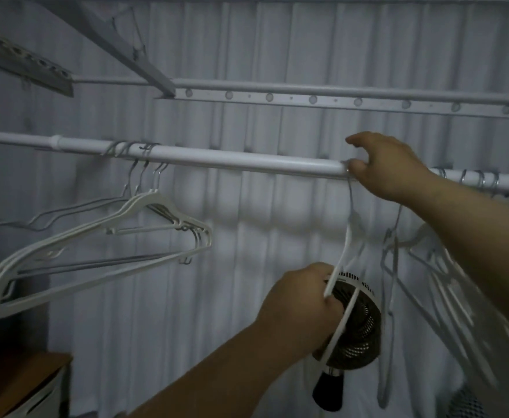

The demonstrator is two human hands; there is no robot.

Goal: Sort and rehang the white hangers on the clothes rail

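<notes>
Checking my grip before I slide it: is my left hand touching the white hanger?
Touching. Head view shows the left hand gripping the white hanger, fingers curled round its arm.

The clothes rail (pixel 217 156) is a white tube that crosses the scene from left to right, dropping slightly to the right, with a collar joint near its left end. Left of the middle, a bunch of white hangers (pixel 144 200) hooks over it. They are stacked close together and swung askew, with one shoulder end low at the far left. Right of the middle, a single white hanger (pixel 342 254) has its metal hook on the rail and hangs nearly edge-on. The left hand (pixel 301 300) grips its lower arm, and the right hand (pixel 389 167) has its thumb at the hook. Whether the thumb pinches the hook cannot be told. At the right end, a blurred cluster of pale hangers (pixel 446 267) hangs from several hooks.
</notes>
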